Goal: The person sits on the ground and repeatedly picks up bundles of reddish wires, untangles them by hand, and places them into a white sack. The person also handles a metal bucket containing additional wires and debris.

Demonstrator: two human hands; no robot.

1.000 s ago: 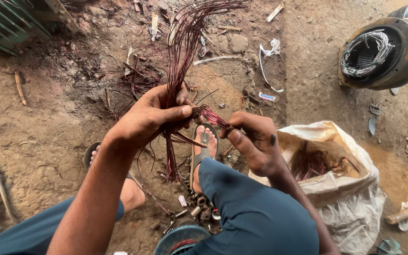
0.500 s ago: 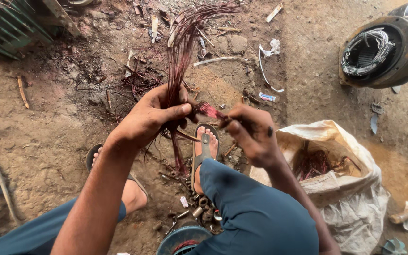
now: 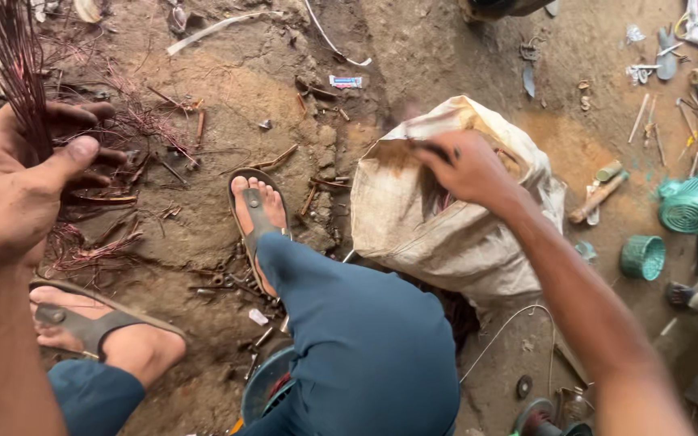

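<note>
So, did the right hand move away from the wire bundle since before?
Yes. The right hand left the wire bundle and now reaches the white sack.

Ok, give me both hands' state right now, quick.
Left hand: closed around a bundle of reddish copper wire.
Right hand: at the mouth of the white sack; its grip cannot be told.

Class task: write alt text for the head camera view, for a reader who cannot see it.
Seen from above, a seated person's left hand grips a bundle of reddish copper wire while the right hand reaches into an open woven sack on a littered dirt floor.
</note>
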